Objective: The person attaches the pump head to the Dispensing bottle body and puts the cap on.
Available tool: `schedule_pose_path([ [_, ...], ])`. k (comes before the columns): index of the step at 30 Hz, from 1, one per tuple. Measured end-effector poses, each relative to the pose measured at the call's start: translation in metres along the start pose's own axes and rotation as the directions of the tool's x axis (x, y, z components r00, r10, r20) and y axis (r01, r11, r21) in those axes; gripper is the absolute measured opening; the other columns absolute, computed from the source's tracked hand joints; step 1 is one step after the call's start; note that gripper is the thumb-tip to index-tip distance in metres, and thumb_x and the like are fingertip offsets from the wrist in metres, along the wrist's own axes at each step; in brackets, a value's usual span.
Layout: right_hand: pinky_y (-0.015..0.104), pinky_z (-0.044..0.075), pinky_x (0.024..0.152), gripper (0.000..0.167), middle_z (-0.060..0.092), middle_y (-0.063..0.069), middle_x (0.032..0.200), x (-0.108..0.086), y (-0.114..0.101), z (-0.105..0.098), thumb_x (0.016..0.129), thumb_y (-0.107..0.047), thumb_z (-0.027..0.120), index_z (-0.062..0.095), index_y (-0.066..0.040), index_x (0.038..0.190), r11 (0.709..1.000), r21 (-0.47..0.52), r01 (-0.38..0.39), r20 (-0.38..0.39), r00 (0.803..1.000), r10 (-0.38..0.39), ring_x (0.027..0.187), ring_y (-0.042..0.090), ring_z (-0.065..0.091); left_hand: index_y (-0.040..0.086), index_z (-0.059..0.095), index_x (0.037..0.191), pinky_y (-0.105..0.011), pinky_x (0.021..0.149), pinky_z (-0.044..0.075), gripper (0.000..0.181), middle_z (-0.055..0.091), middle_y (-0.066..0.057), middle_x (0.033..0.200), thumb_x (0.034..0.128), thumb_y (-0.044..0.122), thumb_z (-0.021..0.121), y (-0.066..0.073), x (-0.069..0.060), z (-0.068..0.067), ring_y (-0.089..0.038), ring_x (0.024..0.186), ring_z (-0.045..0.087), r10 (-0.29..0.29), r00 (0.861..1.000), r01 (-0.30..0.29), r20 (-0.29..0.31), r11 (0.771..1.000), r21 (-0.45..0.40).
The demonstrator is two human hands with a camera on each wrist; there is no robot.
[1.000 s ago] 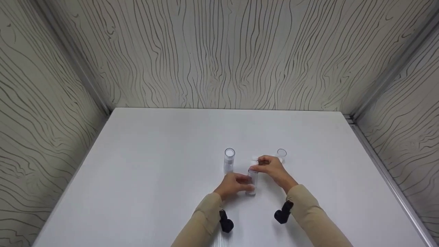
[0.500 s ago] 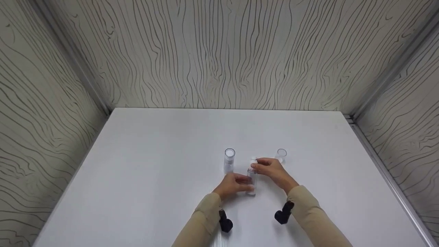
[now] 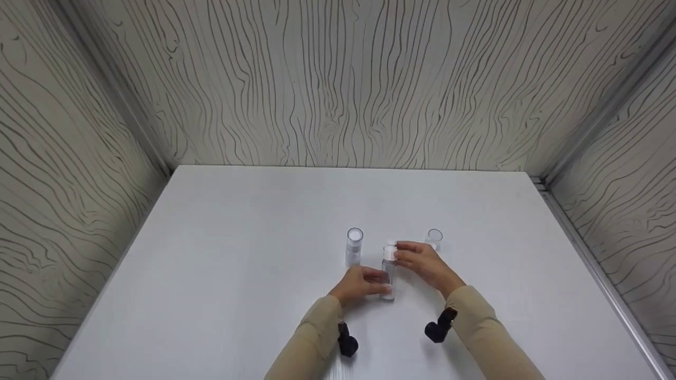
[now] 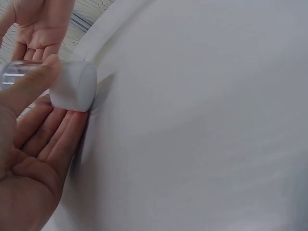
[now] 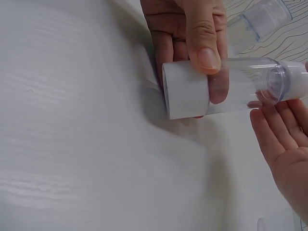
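A clear bottle [image 3: 390, 275] with a white base stands upright on the white table, and my left hand [image 3: 360, 285] grips it low down between thumb and fingers. In the left wrist view the white base [image 4: 74, 86] shows beneath the left thumb. A white pump top [image 3: 390, 253] sits in the bottle's mouth. My right hand [image 3: 425, 265] holds that pump top from the right side. From the right wrist view, the right fingers [image 5: 279, 127] lie along the pump's collar [image 5: 294, 79], while most of the right thumb is out of frame.
A second clear bottle [image 3: 354, 248] with white inside stands just behind my left hand. A clear cap [image 3: 434, 236] stands beyond my right hand. The white table [image 3: 237, 237] is enclosed by wood-patterned panels [image 3: 338, 84] at the back and sides.
The white pump top, held above the bottle's mouth earlier, has come down into it with my right hand. My left hand has kept its grip on the bottle.
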State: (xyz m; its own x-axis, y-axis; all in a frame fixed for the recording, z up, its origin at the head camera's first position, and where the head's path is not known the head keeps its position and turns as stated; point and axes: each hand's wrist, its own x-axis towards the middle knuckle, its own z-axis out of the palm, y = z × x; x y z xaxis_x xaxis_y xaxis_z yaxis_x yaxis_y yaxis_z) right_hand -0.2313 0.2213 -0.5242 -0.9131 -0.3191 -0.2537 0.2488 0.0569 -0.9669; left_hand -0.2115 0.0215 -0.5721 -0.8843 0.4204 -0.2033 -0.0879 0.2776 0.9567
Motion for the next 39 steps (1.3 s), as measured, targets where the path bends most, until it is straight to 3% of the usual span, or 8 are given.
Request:
schedule_pose_path([
  [3,0.014,0.053,0.089,0.062,0.065,-0.008,0.108,0.000,0.001,-0.002,0.093,-0.008,0.058,0.028,0.022,0.139,0.999,0.023,0.031,0.022,0.999,-0.032,0.096,-0.002,0.063,-0.001,0.068,0.114,-0.031,0.088,0.057,0.042,0.073,-0.017,0.111,0.0786,0.018,0.079,0.001,-0.001,-0.001,-0.025,0.104,0.070,-0.009,1.000,0.009,0.002,1.000,0.006],
  [14,0.015,0.054,0.088,0.059,0.069,-0.010,0.105,0.002,0.000,-0.003,0.092,-0.005,0.059,0.033,0.021,0.137,0.999,0.035,0.038,0.021,0.999,-0.039,0.094,-0.001,0.065,0.000,0.069,0.114,-0.031,0.088,0.057,0.042,0.073,-0.016,0.110,0.0785,0.019,0.080,0.006,-0.002,-0.002,-0.023,0.103,0.070,-0.015,1.000,0.015,0.003,1.000,0.026],
  [23,0.013,0.053,0.085,0.058,0.066,0.016,0.123,0.001,-0.001,0.000,0.089,-0.010,0.066,0.042,0.016,0.134,0.997,-0.081,0.012,-0.070,0.997,-0.017,0.096,0.000,0.065,0.003,0.070,0.113,-0.031,0.086,0.057,0.039,0.074,-0.014,0.109,0.0783,0.019,0.080,0.006,-0.002,-0.001,-0.022,0.102,0.070,-0.022,1.000,0.022,-0.003,1.000,0.014],
  [33,0.013,0.053,0.077,0.043,0.067,0.008,0.103,0.003,-0.006,0.012,0.081,-0.006,0.075,0.057,0.010,0.117,0.988,-0.153,-0.010,-0.229,0.973,-0.025,0.086,0.003,0.062,0.001,0.070,0.112,-0.030,0.084,0.058,0.039,0.074,-0.014,0.108,0.0777,0.019,0.080,0.005,-0.002,0.000,-0.020,0.097,0.071,-0.036,0.999,0.036,-0.007,0.999,-0.007],
  [39,0.014,0.052,0.079,0.047,0.064,0.015,0.109,0.005,-0.005,0.017,0.080,-0.010,0.077,0.057,0.008,0.119,0.977,-0.212,-0.039,-0.281,0.959,-0.023,0.088,0.006,0.060,0.002,0.070,0.113,-0.032,0.086,0.058,0.041,0.074,-0.013,0.110,0.0780,0.021,0.080,0.006,-0.003,0.000,-0.020,0.100,0.070,-0.037,0.999,0.038,-0.008,0.999,0.015],
])
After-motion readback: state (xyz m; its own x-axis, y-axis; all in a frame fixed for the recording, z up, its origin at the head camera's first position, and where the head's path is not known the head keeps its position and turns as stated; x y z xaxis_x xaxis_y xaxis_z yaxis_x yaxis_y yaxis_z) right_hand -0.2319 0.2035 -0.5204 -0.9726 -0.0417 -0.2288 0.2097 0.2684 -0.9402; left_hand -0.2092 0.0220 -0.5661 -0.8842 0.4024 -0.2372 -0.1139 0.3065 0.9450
